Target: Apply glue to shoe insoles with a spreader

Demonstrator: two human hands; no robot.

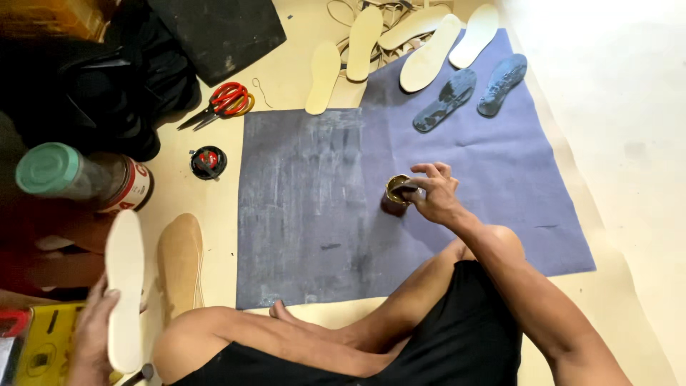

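Note:
My left hand [93, 332] at the lower left grips a pale cream insole [125, 286] by its lower end, held upright on its edge. A tan insole [180, 261] lies on the floor just right of it. My right hand [432, 191] reaches out over the blue-grey sheet [307, 214] and pinches something dark, a brush handle by the look of it, dipped in a small open tin [395, 193] with a gold rim. My bent legs in black shorts fill the bottom middle.
Several cream insoles [429, 53] and two glue-darkened ones [446, 100] lie at the far end of the sheet. Red-handled scissors [225, 101], a small round red-and-black object [208, 161], a green-capped jar [78, 177] and a black mat [218, 32] sit at left.

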